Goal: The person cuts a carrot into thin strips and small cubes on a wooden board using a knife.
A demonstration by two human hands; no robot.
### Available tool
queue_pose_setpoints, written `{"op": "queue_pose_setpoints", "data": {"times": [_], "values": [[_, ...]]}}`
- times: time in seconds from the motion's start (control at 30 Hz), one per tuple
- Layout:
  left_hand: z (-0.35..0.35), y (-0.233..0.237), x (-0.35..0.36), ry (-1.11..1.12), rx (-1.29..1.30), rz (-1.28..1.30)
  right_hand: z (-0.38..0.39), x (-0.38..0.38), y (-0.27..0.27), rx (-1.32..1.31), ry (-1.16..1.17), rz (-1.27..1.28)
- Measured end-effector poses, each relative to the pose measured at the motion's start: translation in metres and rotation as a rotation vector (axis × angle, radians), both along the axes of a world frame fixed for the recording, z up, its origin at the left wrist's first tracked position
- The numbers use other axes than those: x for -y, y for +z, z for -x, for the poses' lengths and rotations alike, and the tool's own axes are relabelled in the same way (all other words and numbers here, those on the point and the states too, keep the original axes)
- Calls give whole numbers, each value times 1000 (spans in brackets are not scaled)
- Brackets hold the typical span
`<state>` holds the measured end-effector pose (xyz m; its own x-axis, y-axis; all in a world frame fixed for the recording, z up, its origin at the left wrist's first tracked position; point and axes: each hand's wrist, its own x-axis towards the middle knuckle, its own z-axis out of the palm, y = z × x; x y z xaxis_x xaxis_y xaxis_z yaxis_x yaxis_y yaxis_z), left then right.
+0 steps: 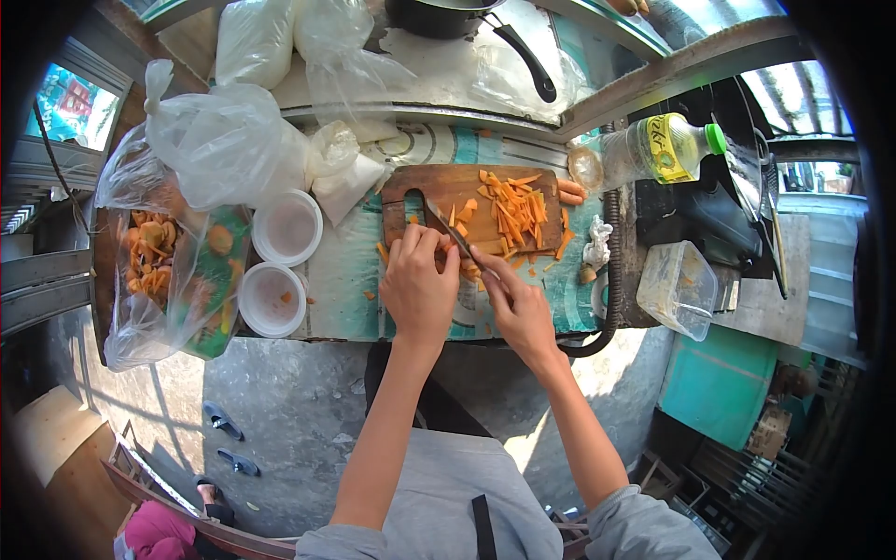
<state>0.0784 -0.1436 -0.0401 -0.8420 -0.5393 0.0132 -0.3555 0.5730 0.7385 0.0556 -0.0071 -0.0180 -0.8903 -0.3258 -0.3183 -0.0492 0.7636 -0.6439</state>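
My right hand (519,315) grips a kitchen knife (444,224) by its handle, the blade slanting up and left over the wooden cutting board (401,191). Close beside the blade, my left hand (417,285) has its fingers bent and pinched together at the board's near edge. Whatever lies between those fingertips is hidden. Orange carrot pieces (469,270) show between the two hands. Thin carrot strips (519,213) are heaped on the right half of the board, and a few chunks lie near the knife.
Two white plastic tubs (271,299), a clear bag of carrot pieces (149,254) and knotted plastic bags (224,140) crowd the left. Rightward are whole carrots (570,191), a green-capped bottle (667,149), a clear container (678,289) and a black hose (612,252). A pan (443,17) stands behind.
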Motion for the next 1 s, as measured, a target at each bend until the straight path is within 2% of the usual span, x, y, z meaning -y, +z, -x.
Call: {"op": "queue_pose_setpoints", "data": {"times": [0.07,0.13,0.27,0.33,0.47,0.67,0.73,0.83,1.0], "values": [[0,-1,-1,3,-3,-10,-10,-8,5,67,27,-52],[-1,-2,-1,8,-5,-19,-17,-15,4,93,-13,76],[-1,-4,-1,-2,-39,20,-15,-15,4,180,-22,55],[-2,-4,-1,-9,-42,22,-14,-11,0,41,10,51],[-1,-3,0,-21,-20,22,-3,-1,2,54,17,-56],[-3,-4,-1,-18,-15,29,10,8,0,-105,71,-130],[-3,-2,-1,-21,-20,33,12,5,5,0,38,-79],[-4,-1,-4,14,-24,23,-5,-14,-4,-31,79,36],[-6,-4,-4,21,-34,39,-21,-18,7,123,23,25]]}}
